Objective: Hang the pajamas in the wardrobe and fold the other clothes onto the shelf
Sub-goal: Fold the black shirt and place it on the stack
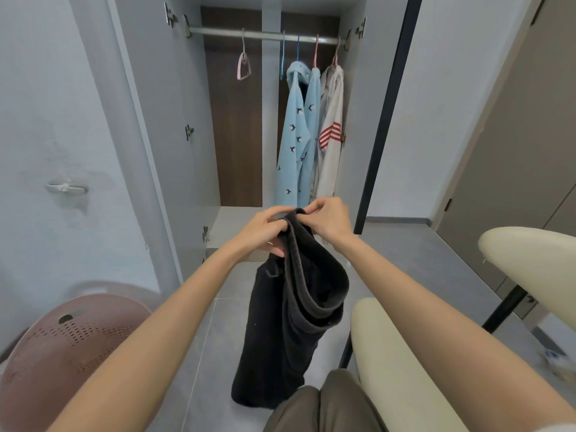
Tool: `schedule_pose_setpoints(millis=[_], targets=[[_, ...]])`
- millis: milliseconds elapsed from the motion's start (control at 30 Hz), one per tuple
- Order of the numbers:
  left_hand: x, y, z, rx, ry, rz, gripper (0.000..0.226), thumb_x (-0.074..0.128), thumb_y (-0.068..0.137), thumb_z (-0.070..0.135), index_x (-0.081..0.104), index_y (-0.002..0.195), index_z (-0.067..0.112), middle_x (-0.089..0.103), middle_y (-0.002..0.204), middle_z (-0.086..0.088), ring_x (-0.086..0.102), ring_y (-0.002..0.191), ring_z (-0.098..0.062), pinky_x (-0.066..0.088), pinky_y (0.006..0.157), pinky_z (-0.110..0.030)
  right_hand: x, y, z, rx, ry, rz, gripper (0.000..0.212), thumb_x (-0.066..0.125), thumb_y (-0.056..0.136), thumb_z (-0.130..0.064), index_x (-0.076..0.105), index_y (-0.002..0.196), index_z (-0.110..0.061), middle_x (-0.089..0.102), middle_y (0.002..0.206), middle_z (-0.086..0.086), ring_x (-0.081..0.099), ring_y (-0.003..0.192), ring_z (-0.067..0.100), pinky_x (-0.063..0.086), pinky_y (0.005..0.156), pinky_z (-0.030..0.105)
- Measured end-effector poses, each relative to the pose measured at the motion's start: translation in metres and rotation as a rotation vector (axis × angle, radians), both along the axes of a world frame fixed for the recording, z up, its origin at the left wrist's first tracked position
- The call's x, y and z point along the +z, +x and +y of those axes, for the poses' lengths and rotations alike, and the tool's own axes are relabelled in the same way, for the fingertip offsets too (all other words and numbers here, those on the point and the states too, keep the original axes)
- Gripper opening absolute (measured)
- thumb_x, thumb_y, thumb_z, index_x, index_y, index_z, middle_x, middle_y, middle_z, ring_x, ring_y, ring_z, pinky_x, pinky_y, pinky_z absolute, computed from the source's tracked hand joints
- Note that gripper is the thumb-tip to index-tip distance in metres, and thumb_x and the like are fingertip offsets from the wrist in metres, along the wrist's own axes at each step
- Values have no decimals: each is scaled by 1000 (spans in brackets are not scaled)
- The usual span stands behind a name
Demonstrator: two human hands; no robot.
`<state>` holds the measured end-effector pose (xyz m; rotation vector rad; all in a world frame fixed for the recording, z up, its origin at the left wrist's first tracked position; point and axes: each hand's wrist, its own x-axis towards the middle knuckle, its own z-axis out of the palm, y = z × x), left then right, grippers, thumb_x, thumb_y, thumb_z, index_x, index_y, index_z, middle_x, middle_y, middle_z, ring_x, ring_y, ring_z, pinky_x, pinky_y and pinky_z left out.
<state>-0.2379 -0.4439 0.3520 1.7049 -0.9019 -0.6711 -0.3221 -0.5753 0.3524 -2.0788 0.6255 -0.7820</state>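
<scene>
Nearest, at the bottom edge, olive trousers (311, 406) over a knee, with a cream padded seat (389, 353) just beside on the right and a pink perforated laundry basket (62, 353) low on the left, all over grey floor tiles (202, 353). Next out, between the two forearms, a black garment (280, 322), hanging limp above the floor, its top edge rolled open into a loop. At that top edge, left hand (265, 232) with fingers curled round the fabric; right hand (330, 219) close beside it, fingers pinching the same edge from the far side. So, both clamped on the black garment, held up in front of the open wardrobe (174, 120). Beyond the hands, a pale wardrobe shelf (233, 226) at the bottom of the compartment. Farther back, light blue pajamas (296, 135) with small dark bird figures, hung at the right of the rail (265, 35), and a white top (332, 135) with red stripes just beside. Farthest, at the left of the rail, a bare pink hanger (243, 65), well apart from the hung clothes.
</scene>
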Motion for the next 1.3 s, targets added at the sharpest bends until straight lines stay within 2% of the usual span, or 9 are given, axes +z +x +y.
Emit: schedule_pose_setpoints(millis=[100,267,467,600,700,933,1100,1200,1300], targets=[[-4,0,-3,18,0,15,37,41,91,4,55,122,19,67,93,-13,69,68,-20,59,59,-32,1,-4,1,82,76,-1,21,82,72,-23,66,59,-25,67,58,-7,66,55,8,53,57,18],[-10,4,-8,116,-31,50,22,45,90,4,57,106,12,66,80,-10,68,56,-14,55,50,-24,2,-14,2,237,271,7,10,73,83,-15,74,92,-14,73,91,6,69,92,23,57,71,21],[-19,15,-10,257,-64,170,24,44,86,-1,59,104,5,64,85,-14,68,59,-16,53,50,-22,-11,-41,-1,456,93,161,17,63,89,-30,55,104,-32,58,113,-19,52,108,-6,40,90,22],[-21,17,-14,272,-100,208,25,44,86,-2,60,103,5,64,90,-14,69,71,-20,55,53,-24,-38,-55,-3,484,-211,412,52,72,71,-61,51,115,-43,44,132,-12,42,122,7,38,105,36],[-20,17,-16,263,-154,264,24,43,88,-4,61,97,10,63,94,-12,68,80,-23,56,55,-26,-59,-58,-3,389,-194,526,72,73,60,-70,51,124,-43,17,154,-3,19,142,24,27,115,49],[-16,10,-21,176,-205,365,34,37,86,-7,63,95,13,63,92,-13,69,77,-23,56,58,-28,-96,-59,12,385,68,386,58,80,64,-54,56,115,-40,31,129,-9,34,123,15,33,105,31],[-12,6,-23,151,-237,385,33,36,87,-7,62,95,12,63,92,-12,68,77,-22,56,59,-27,-110,-51,28,255,130,258,36,76,69,-33,57,100,-33,34,115,-6,46,102,11,41,76,12],[-11,5,-21,175,-287,434,32,36,88,-7,60,96,11,62,92,-12,68,74,-20,55,57,-26,-110,-47,30,191,104,227,24,74,69,-29,59,88,-26,34,110,-4,49,91,9,47,70,14],[-10,1,-21,186,-361,542,29,35,89,-8,57,98,8,60,92,-14,69,72,-20,56,56,-26,-114,-43,34,142,63,227,33,74,68,-34,56,95,-26,30,109,-6,47,100,16,50,87,28]])
